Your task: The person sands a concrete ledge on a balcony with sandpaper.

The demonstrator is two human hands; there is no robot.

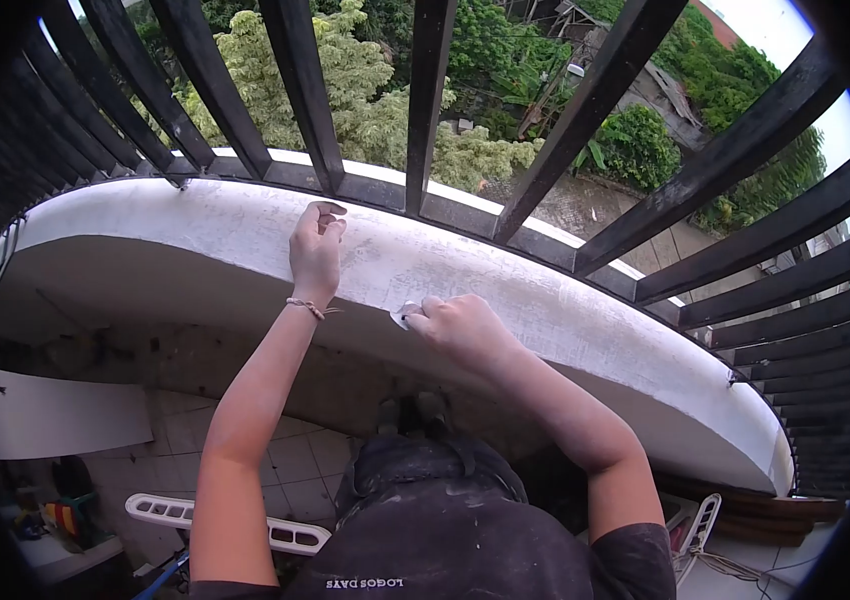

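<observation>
My right hand (460, 328) is closed around a small putty knife (400, 316), its pale blade showing beyond the fingers against the lower edge of a white curved ledge (505, 275). Most of the tool is hidden in the grip. My left hand (317, 250) rests against the same ledge further left, fingers loosely curled and apart from the thumb, with nothing visible between them. A thin bracelet circles that wrist. Pale dust coats both hands and forearms. Patchy grey smears mark the ledge surface between and beyond the hands.
Dark railing bars (428, 100) rise along the ledge's outer side, with trees and ground below. Beneath me is a tiled floor (305, 465). White slotted rails (295, 537) stand at my left and right. Cords (735, 565) lie at lower right.
</observation>
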